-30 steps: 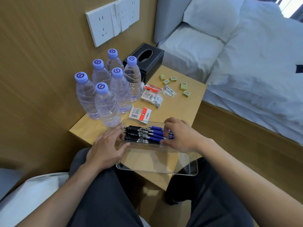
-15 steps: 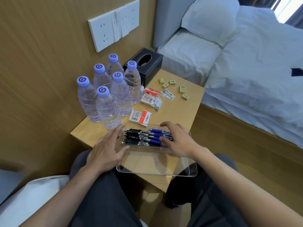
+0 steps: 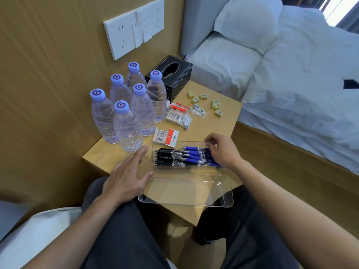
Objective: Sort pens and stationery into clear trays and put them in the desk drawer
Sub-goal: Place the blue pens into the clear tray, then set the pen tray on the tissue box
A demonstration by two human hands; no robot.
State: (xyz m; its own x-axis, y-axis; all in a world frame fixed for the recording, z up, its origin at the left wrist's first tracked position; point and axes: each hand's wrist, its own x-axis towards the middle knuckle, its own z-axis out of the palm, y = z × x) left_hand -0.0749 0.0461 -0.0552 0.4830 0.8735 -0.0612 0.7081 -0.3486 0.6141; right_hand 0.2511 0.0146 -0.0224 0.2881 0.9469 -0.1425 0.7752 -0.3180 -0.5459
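Observation:
Two clear trays lie side by side on the wooden bedside table [image 3: 213,125]. The far pen tray [image 3: 152,162] holds black pens [image 3: 167,158] and blue pens [image 3: 192,154] laid lengthwise. Nothing lies in the near tray [image 3: 184,191]. My left hand [image 3: 126,177] rests flat with straight fingers against the trays' left ends. My right hand [image 3: 223,150] is over the right end of the pen tray, its curled fingers pinching the end of the topmost blue pen. Small yellow erasers [image 3: 215,104] and packets of stationery [image 3: 178,115] lie farther back. No drawer shows.
Several water bottles [image 3: 127,129] stand at the table's left, close to the pen tray. A black tissue box [image 3: 174,74] sits behind them by the wall sockets [image 3: 134,28]. A red-and-white packet [image 3: 166,137] lies just beyond the pen tray. The bed [image 3: 291,84] borders the table's right.
My right hand has lifted off the pens and slid to their far right end, fingers curling. My left hand has stayed at the trays' left ends. The view has tilted slightly.

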